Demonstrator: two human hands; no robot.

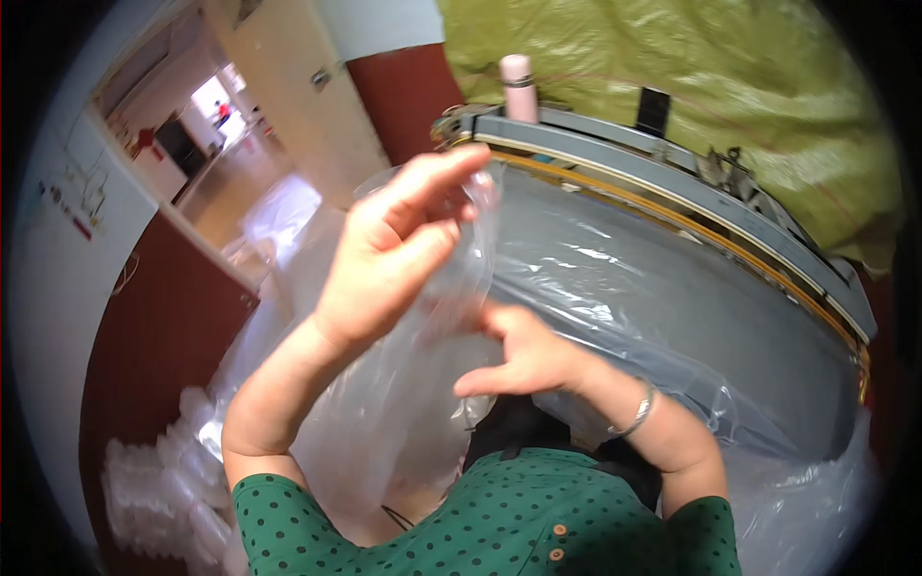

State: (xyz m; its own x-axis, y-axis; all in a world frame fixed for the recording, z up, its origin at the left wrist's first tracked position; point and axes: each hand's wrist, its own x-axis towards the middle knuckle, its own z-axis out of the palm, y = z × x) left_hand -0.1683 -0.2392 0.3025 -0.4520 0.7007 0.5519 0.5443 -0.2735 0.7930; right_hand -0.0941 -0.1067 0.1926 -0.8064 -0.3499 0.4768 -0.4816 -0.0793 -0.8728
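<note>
My left hand (394,254) is raised in the middle of the view and pinches the top edge of a clear plastic bag (451,298) between thumb and fingers. The bag hangs down from it in front of my chest. My right hand (523,355) is lower and to the right, fingers pressed into the bag's side, gripping the film. A silver bracelet (636,413) sits on my right wrist. My sleeves are green with dark dots.
A grey sealing machine (672,278) with a metal bar and orange strip along its far edge lies ahead, draped with clear film. A pink bottle (519,86) stands on its far rim. Stacks of clear bags (158,490) lie lower left. Green sheeting hangs behind.
</note>
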